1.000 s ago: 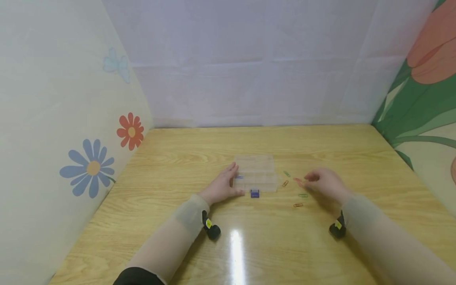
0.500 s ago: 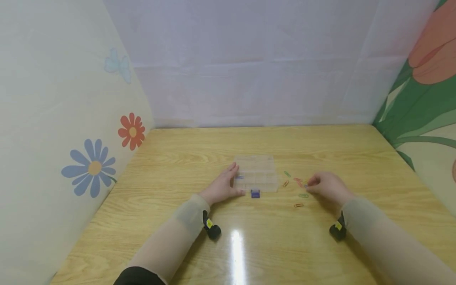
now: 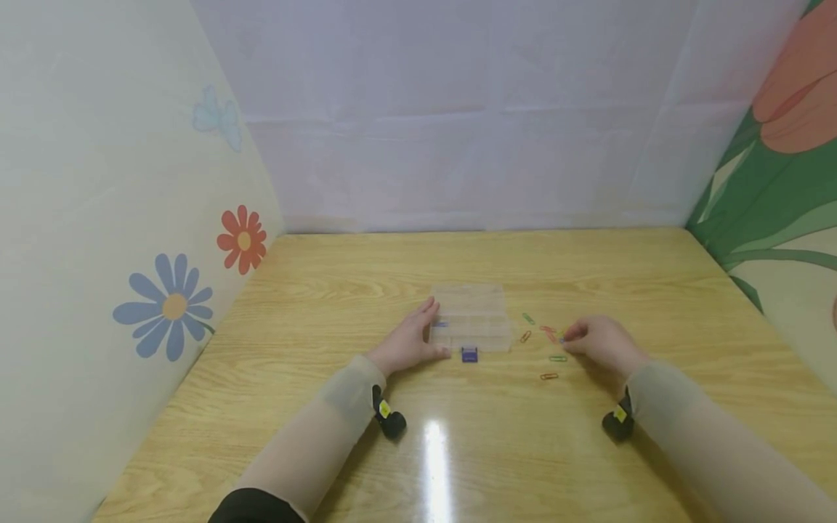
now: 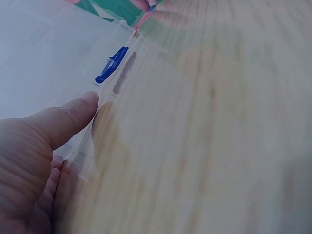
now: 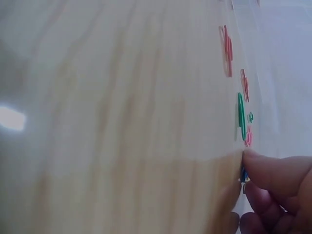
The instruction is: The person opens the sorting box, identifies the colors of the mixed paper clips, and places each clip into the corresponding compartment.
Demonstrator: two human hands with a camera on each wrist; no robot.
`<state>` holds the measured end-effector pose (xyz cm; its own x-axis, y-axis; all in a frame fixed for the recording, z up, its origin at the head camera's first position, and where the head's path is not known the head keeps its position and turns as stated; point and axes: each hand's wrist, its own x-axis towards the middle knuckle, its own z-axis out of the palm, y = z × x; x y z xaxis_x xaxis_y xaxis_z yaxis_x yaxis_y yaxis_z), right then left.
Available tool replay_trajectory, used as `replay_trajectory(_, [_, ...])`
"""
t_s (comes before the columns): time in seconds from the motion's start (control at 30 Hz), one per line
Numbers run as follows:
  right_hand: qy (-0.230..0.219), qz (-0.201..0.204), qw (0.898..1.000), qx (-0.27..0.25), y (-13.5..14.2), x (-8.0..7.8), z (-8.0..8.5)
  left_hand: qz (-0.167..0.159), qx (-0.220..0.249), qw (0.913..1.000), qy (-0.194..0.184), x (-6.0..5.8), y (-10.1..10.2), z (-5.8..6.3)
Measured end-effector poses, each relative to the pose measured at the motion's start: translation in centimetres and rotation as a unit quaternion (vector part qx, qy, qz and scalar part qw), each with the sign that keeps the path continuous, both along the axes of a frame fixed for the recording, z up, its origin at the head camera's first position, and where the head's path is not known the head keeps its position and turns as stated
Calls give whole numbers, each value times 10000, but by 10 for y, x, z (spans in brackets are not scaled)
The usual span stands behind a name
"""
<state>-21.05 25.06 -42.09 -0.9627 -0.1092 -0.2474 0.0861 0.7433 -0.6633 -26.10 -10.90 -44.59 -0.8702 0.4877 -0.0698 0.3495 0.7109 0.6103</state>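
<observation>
A clear plastic compartment box (image 3: 477,335) stands with its lid (image 3: 467,299) raised at the back and its blue latch (image 3: 469,354) at the front. My left hand (image 3: 408,338) holds the box's left end, thumb on the front edge. Something blue (image 3: 442,325) lies in a left compartment. To the right of the box, my right hand (image 3: 603,341) pinches a blue paper clip (image 5: 243,174) at the tabletop, the clip partly hidden by thumb and fingers. Pink paper clips (image 3: 549,333) lie just left of those fingertips, with a yellow one (image 3: 561,331) partly covered.
Nearer on the wooden table (image 3: 497,443) lie a green paper clip (image 3: 558,358) and a red one (image 3: 549,376). Another green clip (image 3: 528,319) and an orange-red clip (image 3: 526,336) sit beside the box's right end. A white cloth wall (image 3: 484,145) borders the table's far edge.
Over the last second my right hand has shifted slightly right and lowered beside the pink clips, its fingertips now on the blue paper clip. My left hand stays on the box.
</observation>
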Motion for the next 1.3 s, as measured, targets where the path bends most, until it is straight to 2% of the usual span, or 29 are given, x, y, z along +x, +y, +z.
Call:
replay_trajectory(0.23, [-282,-112,9993,-233,0,3,2,19,-15,10000,-26,0,0,-1])
replay_trajectory(0.4, [-286,-149,9993,-182,-1,2,2,17,-17,10000,-24,0,0,0])
replay_trajectory(0.67, [-149,-141,9998,-60,-2,0,1,24,-35,10000,-3,0,0,-1])
replay_trajectory(1.0, [245,-59,9993,-284,-5,-1,5,23,-96,10000,11,1,0,2])
replay_trajectory(1.3, [226,61,9982,-557,-20,-9,16,1,-118,9999,106,0,0,-1])
